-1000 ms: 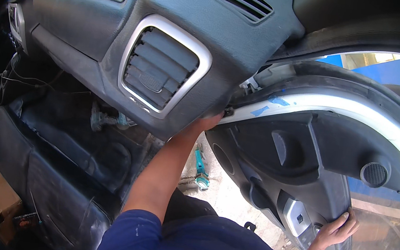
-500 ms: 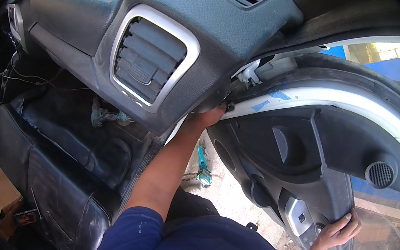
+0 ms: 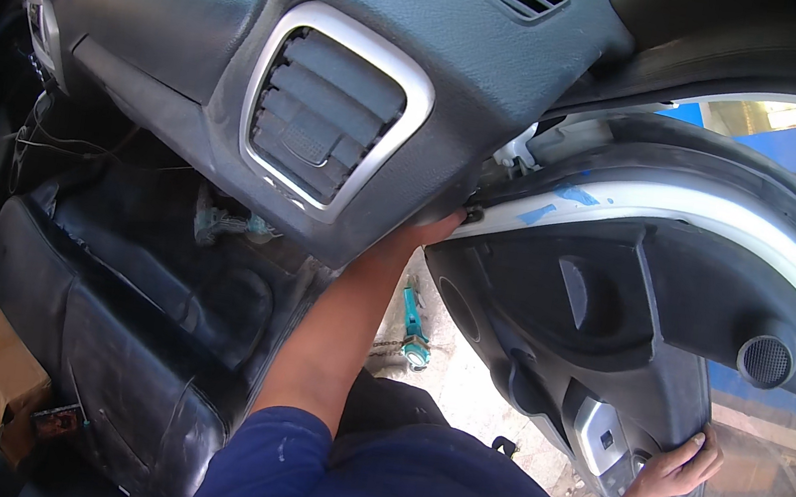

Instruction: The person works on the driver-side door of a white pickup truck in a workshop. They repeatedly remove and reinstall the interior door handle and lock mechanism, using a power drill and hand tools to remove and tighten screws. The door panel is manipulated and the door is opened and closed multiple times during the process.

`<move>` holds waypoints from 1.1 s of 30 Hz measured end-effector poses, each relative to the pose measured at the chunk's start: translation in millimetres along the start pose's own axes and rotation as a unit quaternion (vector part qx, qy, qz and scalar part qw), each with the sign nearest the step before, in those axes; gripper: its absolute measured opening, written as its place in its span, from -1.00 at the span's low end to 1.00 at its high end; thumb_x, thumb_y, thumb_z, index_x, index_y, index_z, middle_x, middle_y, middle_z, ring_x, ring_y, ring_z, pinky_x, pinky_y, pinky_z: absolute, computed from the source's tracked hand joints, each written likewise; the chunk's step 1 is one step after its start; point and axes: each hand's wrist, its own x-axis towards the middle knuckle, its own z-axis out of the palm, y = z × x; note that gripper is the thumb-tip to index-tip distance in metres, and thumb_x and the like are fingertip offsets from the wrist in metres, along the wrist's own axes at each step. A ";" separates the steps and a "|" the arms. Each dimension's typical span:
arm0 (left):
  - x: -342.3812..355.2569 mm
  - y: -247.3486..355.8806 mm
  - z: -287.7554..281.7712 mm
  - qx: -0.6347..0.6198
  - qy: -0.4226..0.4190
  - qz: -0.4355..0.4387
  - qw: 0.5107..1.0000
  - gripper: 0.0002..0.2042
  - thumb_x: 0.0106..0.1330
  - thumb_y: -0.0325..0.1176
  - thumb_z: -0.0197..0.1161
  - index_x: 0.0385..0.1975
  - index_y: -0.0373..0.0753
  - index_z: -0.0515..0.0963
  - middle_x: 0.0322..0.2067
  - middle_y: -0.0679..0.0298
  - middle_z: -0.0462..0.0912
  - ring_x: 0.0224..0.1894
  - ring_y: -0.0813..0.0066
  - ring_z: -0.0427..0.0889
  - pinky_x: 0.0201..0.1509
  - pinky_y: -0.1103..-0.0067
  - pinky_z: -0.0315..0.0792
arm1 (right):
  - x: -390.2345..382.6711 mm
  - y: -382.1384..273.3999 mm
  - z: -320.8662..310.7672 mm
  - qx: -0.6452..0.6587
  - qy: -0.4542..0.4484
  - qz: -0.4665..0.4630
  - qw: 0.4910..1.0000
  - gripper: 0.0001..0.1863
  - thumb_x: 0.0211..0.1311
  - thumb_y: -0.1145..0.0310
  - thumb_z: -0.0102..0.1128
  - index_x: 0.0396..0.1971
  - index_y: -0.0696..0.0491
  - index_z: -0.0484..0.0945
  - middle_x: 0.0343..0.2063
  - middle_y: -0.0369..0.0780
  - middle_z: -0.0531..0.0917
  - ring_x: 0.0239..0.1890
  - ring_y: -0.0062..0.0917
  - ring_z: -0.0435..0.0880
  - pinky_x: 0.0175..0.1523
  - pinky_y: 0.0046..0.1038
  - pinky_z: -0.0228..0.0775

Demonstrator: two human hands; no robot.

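Note:
My left hand [image 3: 438, 231] reaches in between the dashboard [image 3: 479, 88] and the hinge side of the open car door. Most of its fingers are hidden there, and a small dark part [image 3: 472, 215] sits right at their tips. My right hand [image 3: 683, 469] is closed round the edge of the black door panel [image 3: 592, 304], low on the right. That panel carries a silver switch plate [image 3: 597, 438] and a round speaker grille [image 3: 765, 361]. Along its top runs the white metal door frame [image 3: 685, 208], with blue scraps stuck to it.
A silver-rimmed air vent [image 3: 336, 105] faces me on the dashboard. To the left stand a black leather seat [image 3: 112, 362] and an open cardboard box [image 3: 6, 363]. A teal tool [image 3: 415, 336] lies on the pale ground below the door gap. Thin wires [image 3: 60, 144] dangle under the dash.
The view has shifted a little, so the dashboard and door appear slightly further right. My left hand stays by the hinge and my right hand keeps its hold on the panel edge.

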 end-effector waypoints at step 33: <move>-27.7 67.7 -20.8 -0.004 0.140 0.060 0.988 -0.62 0.52 -0.17 0.43 0.23 -0.17 0.80 0.10 -0.01 0.82 0.19 -0.07 0.77 0.38 0.23 0.56 | -2.5 5.3 1.5 -0.007 0.007 -0.022 1.000 -0.73 0.67 0.41 0.11 0.08 0.21 0.73 -0.05 -0.01 0.71 0.04 -0.02 0.67 0.24 -0.05 0.49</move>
